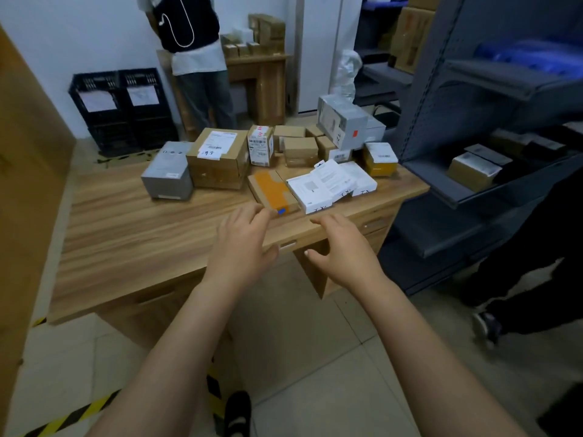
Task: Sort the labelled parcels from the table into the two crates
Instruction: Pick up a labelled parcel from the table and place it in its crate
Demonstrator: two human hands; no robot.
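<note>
Nearest the lens, 2 bare forearms were stretched forward over the front edge of the table (132,222). The left hand (244,244) was held palm down with its fingers (252,216) loosely spread, and nothing was gripped. Its fingertips lay just beside the blue sticker on the flat orange-taped parcel (273,190); whether contact was made could not be told. The right hand (342,247) was held just beside the left, above the front edge, with fingers (328,220) spread, thumb apart, and nothing held.

The orange-taped parcel lay closest to the front edge, so it was judged the next to be lifted, with 1 hand brought to each side. Just beside it, toward the right edge, the white flat boxes (315,190) were overlapped. Behind them, along the far edge, the other parcels were crowded: a grey box (167,175), a brown labelled carton (217,159), a small white labelled box (260,146), small brown boxes (298,149), a tilted grey box (342,121) with a red mark, and a yellow box (380,160). The coloured marks were judged a likely sorting key.

The 2 black crates, the left crate (94,105) and the right crate (145,102), were set side by side on the floor beyond the table's far left corner, against the wall, each fronted with a white sheet. Their insides were not visible, so their contents could not be told. At the right, boxes were stored on grey shelving (441,89).
</note>
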